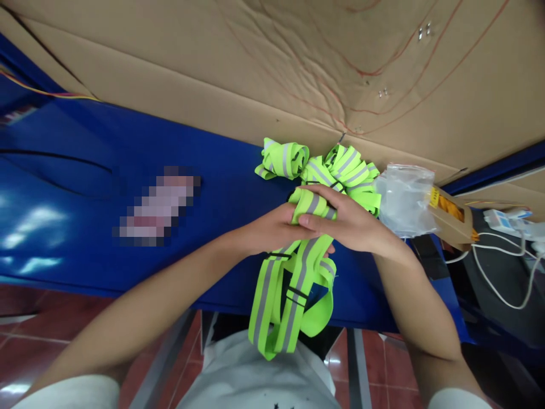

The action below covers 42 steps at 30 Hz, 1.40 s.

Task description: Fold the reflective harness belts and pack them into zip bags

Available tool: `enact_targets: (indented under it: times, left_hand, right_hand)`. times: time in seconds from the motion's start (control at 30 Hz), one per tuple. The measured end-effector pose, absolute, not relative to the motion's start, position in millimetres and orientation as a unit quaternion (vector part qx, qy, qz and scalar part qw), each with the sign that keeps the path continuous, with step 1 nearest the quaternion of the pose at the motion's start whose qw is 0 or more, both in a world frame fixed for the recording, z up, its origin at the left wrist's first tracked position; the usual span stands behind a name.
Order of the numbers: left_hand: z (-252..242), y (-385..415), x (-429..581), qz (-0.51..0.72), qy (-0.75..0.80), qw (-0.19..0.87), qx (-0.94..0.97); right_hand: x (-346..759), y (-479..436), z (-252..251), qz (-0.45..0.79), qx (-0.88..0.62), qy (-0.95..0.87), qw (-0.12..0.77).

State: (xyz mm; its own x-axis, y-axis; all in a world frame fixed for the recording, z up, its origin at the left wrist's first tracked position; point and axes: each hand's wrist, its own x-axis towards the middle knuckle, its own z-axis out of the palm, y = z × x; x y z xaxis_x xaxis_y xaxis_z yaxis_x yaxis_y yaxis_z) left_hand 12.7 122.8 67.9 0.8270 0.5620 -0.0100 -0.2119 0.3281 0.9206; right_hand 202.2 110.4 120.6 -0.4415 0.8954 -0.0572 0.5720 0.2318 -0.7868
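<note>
A neon-yellow reflective strap with a grey stripe and black sliders is held between both my hands. Its upper part is folded into a bundle, while loose loops hang down over the table's front edge toward my lap. My left hand is wrapped around the bundle from the left, thumb across the front. From the right, my right hand closes over the top and side of the same bundle. Some fingers of both hands are hidden behind the strap. Just beyond the hands lies a pile of rolled reflective straps.
On the blue table, clear plastic bags lie right of the pile, beside an open cardboard box. A dark phone-like object and white cables are farther right. A pixelated item lies left. Cardboard walls the back.
</note>
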Motion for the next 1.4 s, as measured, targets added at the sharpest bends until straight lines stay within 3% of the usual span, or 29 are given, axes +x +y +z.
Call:
enact_targets:
  times: [0.27,0.37,0.57,0.8,1.0,1.2,1.4]
  left_hand:
    - [73,120,10,0.109,0.063,0.921,0.368]
    - [77,105,13,0.044,0.004,0.924,0.381]
    - [80,92,21,0.107,0.075,0.872,0.471]
    - [76,108,19,0.188,0.132,0.734,0.639]
    - [74,109,18,0.215,0.16,0.755,0.598]
    - [70,112,19,0.211,0.135,0.806,0.537]
    - [71,109,18,0.136,0.044,0.931,0.335]
  right_hand:
    - [210,114,131,0.316,-0.516,-0.711,0.358]
    - [224,112,148,0.373,-0.532,-0.659,0.379]
    - [237,116,153,0.616,-0.532,-0.501,0.293]
    - [222,125,130,0.678,-0.509,-0.467,0.251]
    - [224,125,126,0.471,-0.514,-0.648,0.306]
    - [222,114,135,0.384,-0.448,-0.787,0.18]
    - [206,108,137,0.296,-0.5,-0.757,0.298]
